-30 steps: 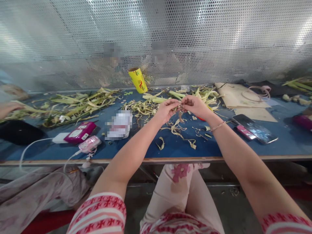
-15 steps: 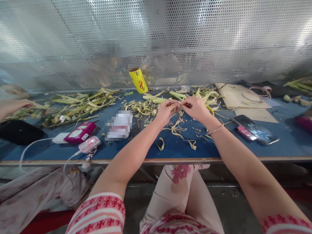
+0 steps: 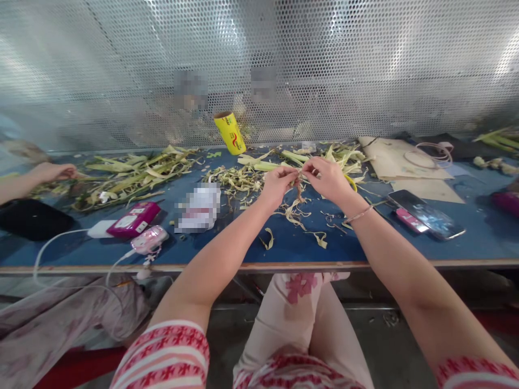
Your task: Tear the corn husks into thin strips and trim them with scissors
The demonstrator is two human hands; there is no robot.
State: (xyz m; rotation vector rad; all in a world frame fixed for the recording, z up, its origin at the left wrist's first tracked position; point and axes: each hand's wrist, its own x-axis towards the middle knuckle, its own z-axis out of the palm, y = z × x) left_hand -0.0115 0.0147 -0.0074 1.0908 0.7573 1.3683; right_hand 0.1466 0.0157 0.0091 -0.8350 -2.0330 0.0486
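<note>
Fingertips of my left hand (image 3: 279, 185) and my right hand (image 3: 324, 177) pinch close together above the blue table. Between them is a thin plant strip, mostly covered by the fingers, and a brownish strand (image 3: 299, 193) hangs below it. Pale curled husk strips (image 3: 239, 181) lie in a heap left of my hands. Behind them are thicker pale green leaf pieces (image 3: 295, 158). Loose curled scraps (image 3: 294, 215) lie on the table just beneath. A yellow ring-shaped thing (image 3: 350, 182) shows partly behind my right wrist.
A yellow cardboard tube (image 3: 230, 133) stands tilted by the perforated metal panel (image 3: 324, 70). Left are a leaf pile (image 3: 138, 173), a magenta box (image 3: 133, 220), a cabled pink device (image 3: 150, 239) and another person's hand (image 3: 57, 172). Right are a phone (image 3: 425, 213) and brown paper (image 3: 399, 159).
My hands stay nearly in place, still pinched together, with the right fingers slightly higher. The other person's hand at the left has moved right, toward the leaf pile.
</note>
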